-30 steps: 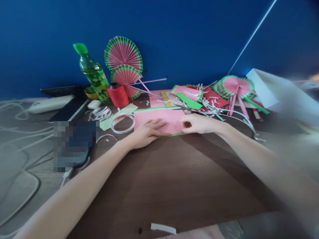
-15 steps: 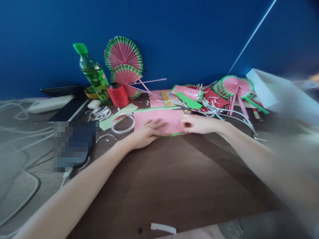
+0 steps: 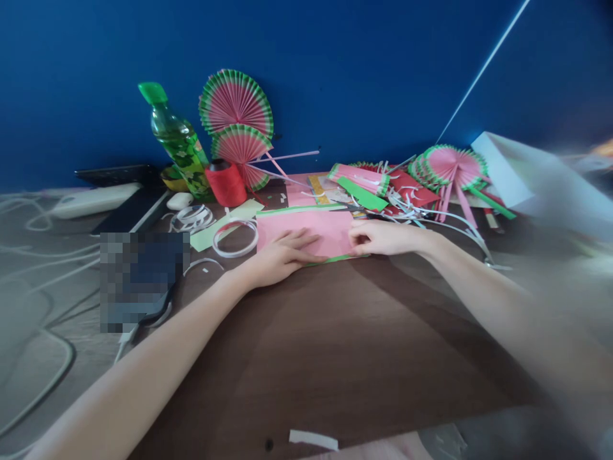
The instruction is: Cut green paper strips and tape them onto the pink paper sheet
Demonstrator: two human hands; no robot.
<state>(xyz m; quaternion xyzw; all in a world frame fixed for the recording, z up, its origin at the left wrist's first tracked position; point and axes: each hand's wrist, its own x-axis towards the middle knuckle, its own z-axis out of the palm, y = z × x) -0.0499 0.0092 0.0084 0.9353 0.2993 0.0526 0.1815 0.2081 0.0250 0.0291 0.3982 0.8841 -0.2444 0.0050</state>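
Observation:
A pink paper sheet with green strips along its edges lies on the brown table. My left hand rests flat on the sheet's near left part, fingers stretched out and pressing it down. My right hand is at the sheet's right end, its thumb and fingers pinched on the sheet's edge.
A roll of clear tape, a red thread spool and a green bottle stand at the left. Two pleated pink-green paper fans lean on the blue wall. More fans and paper scraps lie at the right. A phone and cables lie at left.
Both hands stay on the pink sheet; the right hand has shifted very slightly along its right edge. The view has nudged a little to the left.

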